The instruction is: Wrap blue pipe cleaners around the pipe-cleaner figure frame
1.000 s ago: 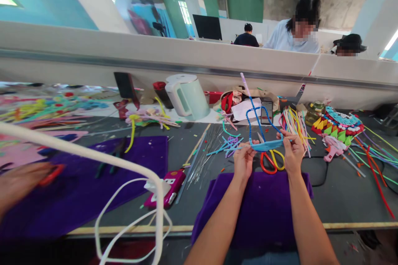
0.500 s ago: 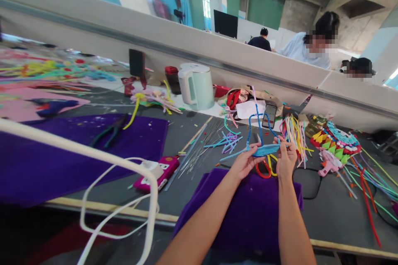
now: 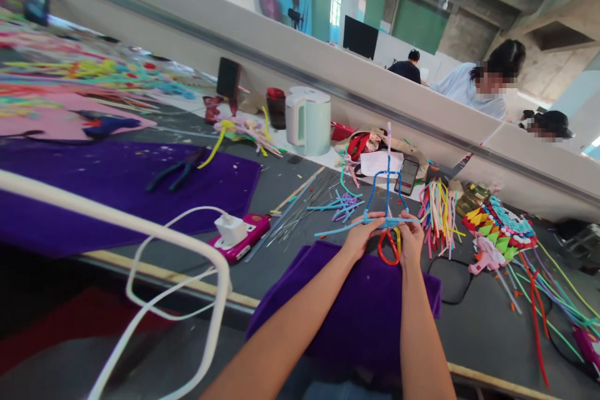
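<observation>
A pipe-cleaner piece is held up over the desk, with a dark blue three-pronged frame point(image 3: 387, 190) rising from a light blue pipe-cleaner base point(image 3: 392, 222). My left hand point(image 3: 362, 236) pinches the left part of the base, where a light blue strand point(image 3: 338, 230) sticks out to the side. On the right end, my right hand point(image 3: 411, 239) is closed around the base with the fingertips. Scissors with red and yellow handles point(image 3: 387, 249) lie just below and between the hands; their blades are hidden. Beneath my forearms spreads a folded purple cloth point(image 3: 347, 306).
Cut blue and purple pipe cleaners point(image 3: 344, 205) and thin wires point(image 3: 300, 209) lie left of my hands. A kettle point(image 3: 309, 122) and phone point(image 3: 407, 176) are behind. Right: a pipe-cleaner bundle point(image 3: 439, 212), a pink glue gun point(image 3: 487, 255). A white tube frame point(image 3: 140, 215) crosses the left foreground.
The light blue base has tipped from showing its broad face to nearly edge-on. My hands have come closer together and shifted slightly left. The camera view has turned a little.
</observation>
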Motion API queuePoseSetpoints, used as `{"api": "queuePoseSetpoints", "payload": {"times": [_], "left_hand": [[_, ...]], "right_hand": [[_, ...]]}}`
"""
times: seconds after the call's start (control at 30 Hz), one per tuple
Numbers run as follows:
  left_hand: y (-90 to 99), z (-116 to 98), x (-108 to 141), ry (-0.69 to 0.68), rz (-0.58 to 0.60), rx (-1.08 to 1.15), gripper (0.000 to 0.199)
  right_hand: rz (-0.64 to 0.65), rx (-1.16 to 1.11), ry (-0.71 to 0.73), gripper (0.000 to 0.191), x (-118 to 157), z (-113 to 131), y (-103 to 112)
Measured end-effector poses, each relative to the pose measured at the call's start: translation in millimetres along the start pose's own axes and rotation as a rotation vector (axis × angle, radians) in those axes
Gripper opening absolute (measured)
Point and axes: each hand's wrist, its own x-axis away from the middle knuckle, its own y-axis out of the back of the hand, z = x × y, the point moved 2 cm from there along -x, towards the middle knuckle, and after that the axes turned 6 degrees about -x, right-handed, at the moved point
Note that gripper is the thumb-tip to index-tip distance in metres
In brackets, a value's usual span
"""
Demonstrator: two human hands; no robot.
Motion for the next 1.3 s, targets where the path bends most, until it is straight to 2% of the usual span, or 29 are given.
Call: {"api": "queuePoseSetpoints", "payload": {"times": [0.17,0.37,0.6,0.77,0.87,0.97,1.1,1.3], "left_hand": [[4.5,-1.6,-3.5,-0.013,-0.081,-0.051,0.034],[8.1,-2.8,-7.9,-0.031,-0.156,-0.092,0.034],[6.7,1.5,-12.5,-0.035,-0.211,-0.114,0.038],[2.0,0.8,-14.2,-0.116,-0.239,-0.308,0.037],[1.4,1.4,-14.7,-0.135,-0.258,-0.346,0.036],[2.4,2.6,-14.7,-0.140,-0.280,-0.333,0.035],[3.8,4.4,-14.0,-0.128,-0.291,-0.290,0.037],[6.1,5.0,-11.9,-0.112,-0.299,-0.220,0.038]], "right_hand": [[0.081,0.191,0.075,0.028,2.6,-3.4,-7.5],[-0.008,0.322,0.145,0.020,3.2,-7.3,-14.6],[-0.148,0.171,0.081,0.017,4.3,-20.1,-24.8],[-0.216,0.043,-0.001,0.016,1.2,-30.2,-16.4],[-0.255,-0.122,-0.070,0.026,-0.8,-30.6,-10.8],[-0.173,-0.211,-0.145,0.032,-2.7,-27.0,-8.7],[-0.059,-0.166,-0.184,0.036,-5.8,-18.7,-6.6],[-0.065,-0.068,-0.181,0.038,-6.6,-10.3,-2.2]]}}
